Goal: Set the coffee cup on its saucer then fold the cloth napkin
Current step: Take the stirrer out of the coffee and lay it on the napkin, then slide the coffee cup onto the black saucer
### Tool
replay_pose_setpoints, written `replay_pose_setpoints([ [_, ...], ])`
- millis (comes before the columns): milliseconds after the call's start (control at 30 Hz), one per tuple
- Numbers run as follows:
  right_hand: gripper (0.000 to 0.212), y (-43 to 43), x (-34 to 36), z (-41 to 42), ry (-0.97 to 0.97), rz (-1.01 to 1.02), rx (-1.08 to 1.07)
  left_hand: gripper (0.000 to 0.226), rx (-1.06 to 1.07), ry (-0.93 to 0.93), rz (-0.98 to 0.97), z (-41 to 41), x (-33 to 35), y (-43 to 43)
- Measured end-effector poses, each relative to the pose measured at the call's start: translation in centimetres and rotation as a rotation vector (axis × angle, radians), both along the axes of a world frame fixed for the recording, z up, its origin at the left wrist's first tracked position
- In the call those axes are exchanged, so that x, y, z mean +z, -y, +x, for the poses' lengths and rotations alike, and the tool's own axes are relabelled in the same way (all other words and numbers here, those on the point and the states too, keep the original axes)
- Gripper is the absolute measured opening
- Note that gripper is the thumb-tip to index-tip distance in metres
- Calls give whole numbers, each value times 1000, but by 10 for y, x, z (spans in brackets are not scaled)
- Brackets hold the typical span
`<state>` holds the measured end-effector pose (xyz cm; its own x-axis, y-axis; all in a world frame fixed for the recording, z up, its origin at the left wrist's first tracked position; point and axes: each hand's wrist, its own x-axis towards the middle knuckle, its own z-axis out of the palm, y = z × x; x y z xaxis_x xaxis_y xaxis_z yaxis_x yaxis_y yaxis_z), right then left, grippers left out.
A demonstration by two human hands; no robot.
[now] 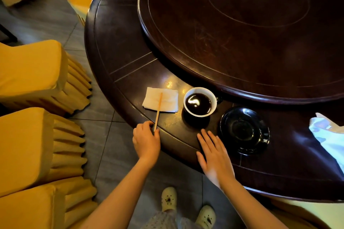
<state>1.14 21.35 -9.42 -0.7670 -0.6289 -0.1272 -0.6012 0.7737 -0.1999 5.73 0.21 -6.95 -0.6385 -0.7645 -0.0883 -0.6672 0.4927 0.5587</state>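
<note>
Right hand (216, 158) flat, fingers spread, empty, on table (121, 42) edge. Left hand (146, 140) pinching one wooden stick (158, 112). One saucer (244, 130) at 2 o'clock from right hand, bare. One coffee cup (200, 101) at 12, full, on table. One folded napkin (161, 101) under stick's far end.

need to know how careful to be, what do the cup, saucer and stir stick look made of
Cup: likely glazed ceramic, glossy white rim around a dark inside.
Saucer: likely the same, black, with sharp highlights on its rings.
Stir stick: thin, pale, matt, looks like wood, held at its near end by the left hand.
</note>
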Motion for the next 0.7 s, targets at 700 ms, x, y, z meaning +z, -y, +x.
replay_pose_setpoints([
  [700, 41, 12, 73, -110, 74, -353, -318, 70, -663, 252, -337, -14, -45, -38],
])
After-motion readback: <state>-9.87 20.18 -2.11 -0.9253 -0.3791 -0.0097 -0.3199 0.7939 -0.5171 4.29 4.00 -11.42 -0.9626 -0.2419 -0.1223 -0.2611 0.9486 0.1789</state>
